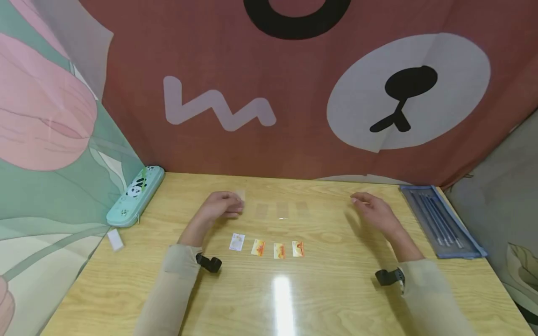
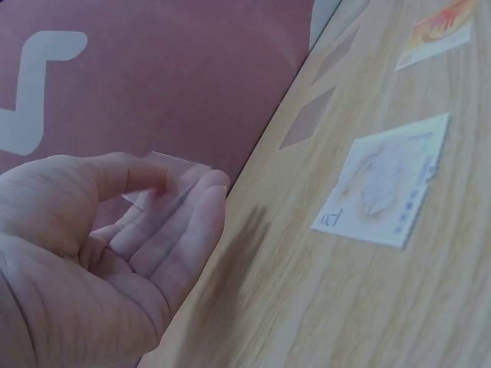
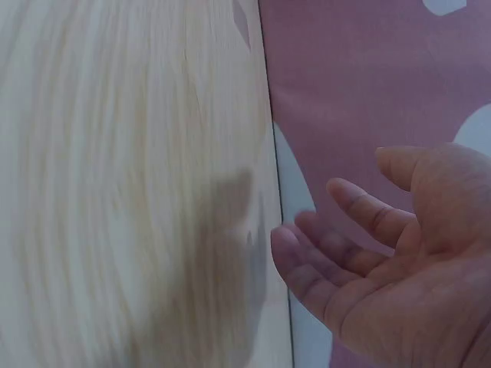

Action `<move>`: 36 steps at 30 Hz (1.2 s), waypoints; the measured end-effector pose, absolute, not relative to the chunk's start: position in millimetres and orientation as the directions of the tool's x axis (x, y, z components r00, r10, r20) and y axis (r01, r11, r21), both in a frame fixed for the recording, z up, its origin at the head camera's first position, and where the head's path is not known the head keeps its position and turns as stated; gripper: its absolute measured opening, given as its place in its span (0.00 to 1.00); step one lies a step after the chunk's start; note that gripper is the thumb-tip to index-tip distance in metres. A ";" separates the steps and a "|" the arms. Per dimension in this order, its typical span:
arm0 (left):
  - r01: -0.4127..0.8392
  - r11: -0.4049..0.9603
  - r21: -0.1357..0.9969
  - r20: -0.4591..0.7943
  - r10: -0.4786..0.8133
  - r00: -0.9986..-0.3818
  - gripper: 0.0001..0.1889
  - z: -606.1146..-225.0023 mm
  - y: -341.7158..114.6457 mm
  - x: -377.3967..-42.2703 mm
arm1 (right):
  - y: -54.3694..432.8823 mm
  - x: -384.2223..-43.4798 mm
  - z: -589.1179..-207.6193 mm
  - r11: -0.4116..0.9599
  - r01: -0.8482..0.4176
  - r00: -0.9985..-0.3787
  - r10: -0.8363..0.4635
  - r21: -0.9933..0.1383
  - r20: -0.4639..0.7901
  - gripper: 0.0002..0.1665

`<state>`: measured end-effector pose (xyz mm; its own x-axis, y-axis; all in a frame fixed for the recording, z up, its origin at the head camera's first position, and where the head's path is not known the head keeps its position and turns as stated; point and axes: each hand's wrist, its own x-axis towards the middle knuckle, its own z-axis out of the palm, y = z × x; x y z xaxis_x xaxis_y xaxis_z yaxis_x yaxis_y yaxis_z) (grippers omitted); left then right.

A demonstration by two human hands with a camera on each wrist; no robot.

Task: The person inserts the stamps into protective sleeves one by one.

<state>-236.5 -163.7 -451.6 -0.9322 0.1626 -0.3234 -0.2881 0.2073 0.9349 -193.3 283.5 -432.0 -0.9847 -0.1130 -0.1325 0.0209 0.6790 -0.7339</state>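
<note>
In the head view, my left hand (image 1: 220, 204) is raised over the left part of the table. Its thumb and fingers pinch a small clear plastic sleeve (image 2: 178, 170), best seen in the left wrist view. A pale stamp (image 1: 237, 242) with a perforated edge lies just in front of this hand. Three orange-and-yellow stamps, one an orange stamp (image 1: 258, 248), continue that row to the right. Behind them lie several flat clear sleeves, among them a clear sleeve (image 1: 282, 210). My right hand (image 1: 374, 212) hovers at the right, fingers loosely bent and holding nothing.
A mint pencil case (image 1: 136, 196) with a panda print stands at the back left, with a white eraser-like block (image 1: 115, 240) in front of it. On the right lies a blue mesh pouch (image 1: 443, 221) containing several thin rods. A brown printed cloth (image 1: 252, 154) hangs behind the table.
</note>
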 end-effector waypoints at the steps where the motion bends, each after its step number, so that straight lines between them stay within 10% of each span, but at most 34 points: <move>1: -0.303 0.178 0.936 -0.332 0.162 -0.929 0.12 -452.8 -165.4 -236.8 | 280.5 -193.7 -434.0 0.663 0.022 -0.984 -0.119 -0.749 -0.133 0.39; 36: -0.393 -0.103 0.914 -0.381 0.112 -0.918 0.20 -452.6 -191.4 -226.3 | 73.5 -198.3 -433.7 0.667 -0.205 -0.884 -0.441 -0.717 -0.157 0.14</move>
